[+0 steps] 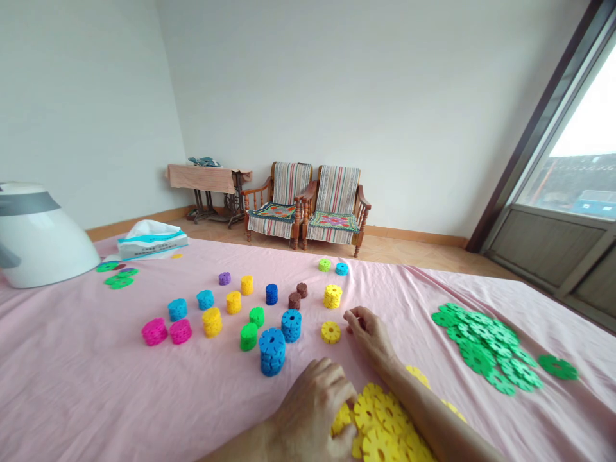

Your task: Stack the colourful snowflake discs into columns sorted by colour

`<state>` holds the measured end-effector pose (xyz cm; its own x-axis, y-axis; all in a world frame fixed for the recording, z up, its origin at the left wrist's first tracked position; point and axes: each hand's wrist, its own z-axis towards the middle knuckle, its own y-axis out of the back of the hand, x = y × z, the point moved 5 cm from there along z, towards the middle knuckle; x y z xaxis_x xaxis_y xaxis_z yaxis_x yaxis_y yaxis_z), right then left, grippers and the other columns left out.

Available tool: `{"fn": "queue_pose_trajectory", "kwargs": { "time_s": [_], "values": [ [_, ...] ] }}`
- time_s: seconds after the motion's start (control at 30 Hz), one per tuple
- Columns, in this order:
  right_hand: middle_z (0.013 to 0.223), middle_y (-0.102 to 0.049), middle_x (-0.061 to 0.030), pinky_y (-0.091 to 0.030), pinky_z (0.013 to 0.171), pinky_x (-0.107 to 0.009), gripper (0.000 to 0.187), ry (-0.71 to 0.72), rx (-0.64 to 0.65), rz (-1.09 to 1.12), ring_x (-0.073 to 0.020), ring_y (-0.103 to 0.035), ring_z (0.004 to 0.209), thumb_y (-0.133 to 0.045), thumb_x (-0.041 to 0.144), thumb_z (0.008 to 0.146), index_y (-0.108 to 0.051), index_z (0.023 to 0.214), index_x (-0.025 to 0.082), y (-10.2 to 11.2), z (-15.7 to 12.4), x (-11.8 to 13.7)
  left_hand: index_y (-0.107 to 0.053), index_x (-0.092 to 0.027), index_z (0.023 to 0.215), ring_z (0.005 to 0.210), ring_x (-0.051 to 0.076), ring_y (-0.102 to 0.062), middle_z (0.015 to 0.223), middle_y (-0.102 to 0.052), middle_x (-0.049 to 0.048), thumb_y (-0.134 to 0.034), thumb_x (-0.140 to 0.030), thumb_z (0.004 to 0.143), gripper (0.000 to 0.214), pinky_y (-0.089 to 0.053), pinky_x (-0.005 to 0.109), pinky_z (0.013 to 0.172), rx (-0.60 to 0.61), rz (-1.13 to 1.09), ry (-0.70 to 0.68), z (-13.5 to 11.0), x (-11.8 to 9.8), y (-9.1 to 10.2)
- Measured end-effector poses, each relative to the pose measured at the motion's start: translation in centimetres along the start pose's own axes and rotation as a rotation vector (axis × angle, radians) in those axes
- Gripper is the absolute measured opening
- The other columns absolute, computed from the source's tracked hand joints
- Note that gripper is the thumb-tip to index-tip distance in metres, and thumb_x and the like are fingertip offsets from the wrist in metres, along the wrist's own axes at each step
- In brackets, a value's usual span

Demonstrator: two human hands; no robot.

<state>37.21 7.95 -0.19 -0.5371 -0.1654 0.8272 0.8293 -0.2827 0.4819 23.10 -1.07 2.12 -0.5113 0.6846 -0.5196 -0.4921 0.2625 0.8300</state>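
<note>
My left hand reaches over a loose pile of yellow notched plastic discs, its fingers curled around a yellow disc at the pile's left side. Just right of a low yellow disc stack is my right hand, fingers bent and slightly apart, with no disc visible in them. Behind that stack stands a taller yellow stack. Two blue stacks, one nearer and one farther, rise left of my hands. My right forearm hides part of the yellow pile.
Green discs lie heaped at the right. Smaller stacks, including pink, yellow and green, stand on the pink cloth. A white kettle and tissue pack are at left.
</note>
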Motion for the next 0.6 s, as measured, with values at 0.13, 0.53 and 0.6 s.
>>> {"fn": "queue_pose_trajectory", "kwargs": {
  "time_s": [0.13,0.53,0.6],
  "values": [
    [0.059,-0.061,-0.0019,-0.044,0.054,-0.027,0.03,0.002,0.014,-0.019,-0.0186,-0.06,0.06,-0.045,0.044,0.081,-0.057,0.068,0.02,0.0,-0.1,0.4,-0.058,-0.021,0.085,0.091,0.021,-0.05,0.092,-0.058,0.0023,-0.068,-0.017,0.066,0.022,-0.037,0.032,0.082,-0.027,-0.008,0.045,-0.1,0.0,0.2],
    [0.061,-0.058,-0.0011,-0.041,0.055,-0.027,0.021,0.019,0.023,-0.037,-0.0173,-0.056,0.059,-0.046,0.033,0.08,-0.056,0.067,0.019,-0.1,-0.2,0.7,-0.046,-0.018,0.066,0.078,0.018,-0.048,0.078,-0.054,-0.0012,-0.082,-0.027,0.054,0.039,-0.034,0.027,0.066,-0.06,0.048,0.205,0.0,1.0,0.8],
    [0.061,-0.057,-0.001,-0.04,0.055,-0.026,0.02,0.033,0.02,-0.06,-0.0167,-0.055,0.059,-0.045,0.031,0.079,-0.056,0.067,0.019,-0.2,-0.2,0.8,-0.045,-0.018,0.066,0.076,0.017,-0.048,0.076,-0.054,-0.0018,-0.082,-0.027,0.054,0.039,-0.033,0.027,0.065,-0.053,0.037,0.204,0.1,1.0,0.7]
  ]
}}
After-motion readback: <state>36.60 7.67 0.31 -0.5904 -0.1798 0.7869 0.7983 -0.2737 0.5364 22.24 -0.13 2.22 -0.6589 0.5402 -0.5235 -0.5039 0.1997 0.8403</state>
